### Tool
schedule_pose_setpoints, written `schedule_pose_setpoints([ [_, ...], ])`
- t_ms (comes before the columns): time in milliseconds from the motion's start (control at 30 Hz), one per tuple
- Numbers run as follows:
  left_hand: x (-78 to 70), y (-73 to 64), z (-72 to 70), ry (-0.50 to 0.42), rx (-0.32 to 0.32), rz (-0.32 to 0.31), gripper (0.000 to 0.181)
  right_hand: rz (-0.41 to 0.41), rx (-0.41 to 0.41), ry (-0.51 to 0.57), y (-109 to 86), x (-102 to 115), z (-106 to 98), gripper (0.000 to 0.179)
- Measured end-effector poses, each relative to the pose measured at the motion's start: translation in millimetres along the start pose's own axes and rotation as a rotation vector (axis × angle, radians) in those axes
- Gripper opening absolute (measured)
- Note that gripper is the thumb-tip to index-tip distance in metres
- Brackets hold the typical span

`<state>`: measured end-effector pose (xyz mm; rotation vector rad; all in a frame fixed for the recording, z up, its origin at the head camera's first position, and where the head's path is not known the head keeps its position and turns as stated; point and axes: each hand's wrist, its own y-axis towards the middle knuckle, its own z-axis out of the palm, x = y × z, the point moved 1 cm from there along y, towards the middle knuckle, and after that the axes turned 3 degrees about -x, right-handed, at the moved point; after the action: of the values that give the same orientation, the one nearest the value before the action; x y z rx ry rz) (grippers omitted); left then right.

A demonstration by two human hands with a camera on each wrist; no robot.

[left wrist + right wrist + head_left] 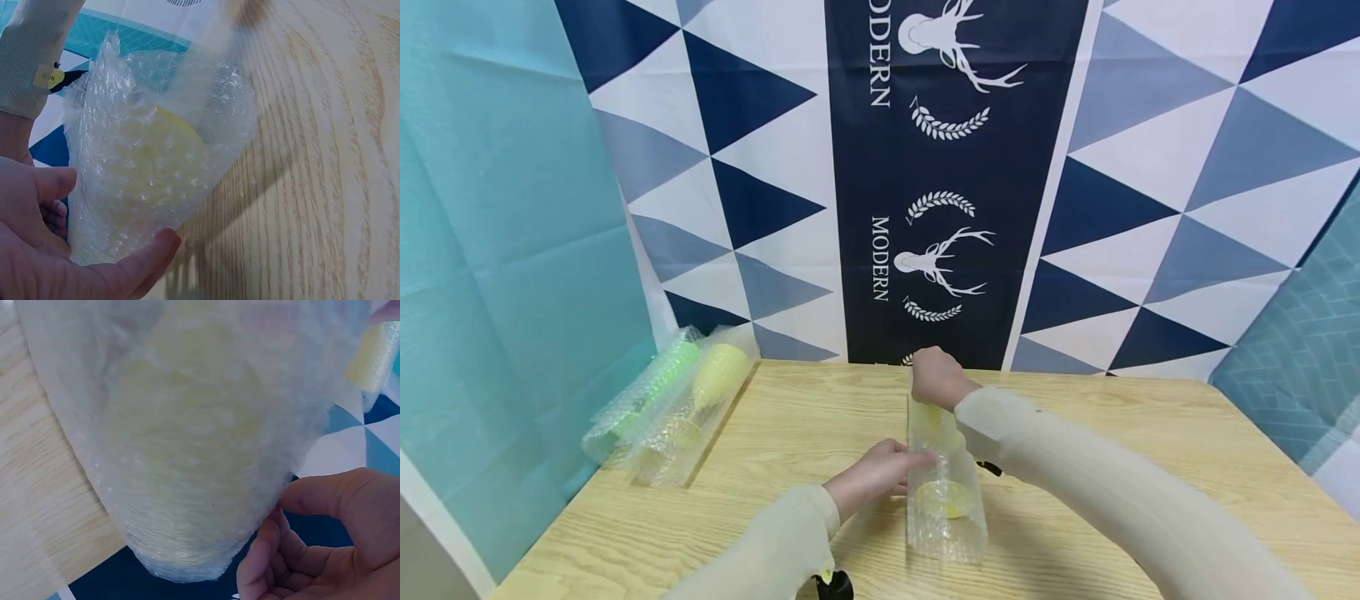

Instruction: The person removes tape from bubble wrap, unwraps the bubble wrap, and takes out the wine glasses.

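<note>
A clear bubble wrap bag [946, 543] with a yellow round-rimmed thing [934, 498] inside stretches over the middle of the wooden table. At its far end my right hand [938, 379] pinches the wrap's edge between thumb and curled fingers, as the right wrist view shows. Lower on the bag's left side, my left hand [876, 473] holds it, thumb on top and fingers below. The near end gapes in the left wrist view, with a yellow curved edge [181, 125] visible through the wrap [106, 156]. Plastic layers blur the yellow thing's full shape.
Two more bubble-wrapped things lie side by side at the table's left back: a green one [672, 367] and a yellow one [721, 375]. A patterned cloth [775, 192] hangs behind the wooden table [1112, 450], and a teal cloth [512, 250] hangs along the left.
</note>
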<state>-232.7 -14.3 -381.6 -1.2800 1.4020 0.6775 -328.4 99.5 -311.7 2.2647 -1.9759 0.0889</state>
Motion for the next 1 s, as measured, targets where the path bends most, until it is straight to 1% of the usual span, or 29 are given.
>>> schedule_pose_setpoints([
  [67,1.4,0.6,0.2,-0.009,-0.009,0.011,0.048,0.005,-0.003,0.002,0.0,-0.2,0.2,0.013],
  [167,2.7,0.9,0.1,-0.004,-0.013,0.016,0.047,0.02,-0.008,0.015,0.2,-0.5,0.5,0.014],
  [300,2.8,1.3,-0.1,-0.007,-0.003,0.008,0.047,0.019,-0.066,0.034,-1.0,-2.0,-1.4,0.02],
  [400,3.0,2.5,0.5,-0.018,0.002,0.001,0.047,0.01,-0.123,0.074,-2.2,-3.9,-4.1,0.025],
  [533,3.3,3.2,1.2,-0.03,0.003,0.0,0.045,0.008,-0.153,0.15,-4.0,-6.2,-7.6,0.031],
  [667,3.6,3.3,1.6,-0.034,-0.003,-0.001,0.043,0.037,-0.137,0.226,-5.9,-10.8,-9.9,0.035],
  [833,6.2,3.5,1.4,-0.037,0.001,0.006,0.039,0.106,-0.105,0.286,-6.4,-16.9,-10.1,0.035],
  [867,6.9,3.7,1.4,-0.038,0.004,0.009,0.038,0.118,-0.101,0.291,-6.7,-17.6,-10.0,0.034],
  [1000,8.7,4.3,1.5,-0.038,0.014,0.016,0.039,0.139,-0.111,0.256,-7.6,-20.4,-9.5,0.031],
])
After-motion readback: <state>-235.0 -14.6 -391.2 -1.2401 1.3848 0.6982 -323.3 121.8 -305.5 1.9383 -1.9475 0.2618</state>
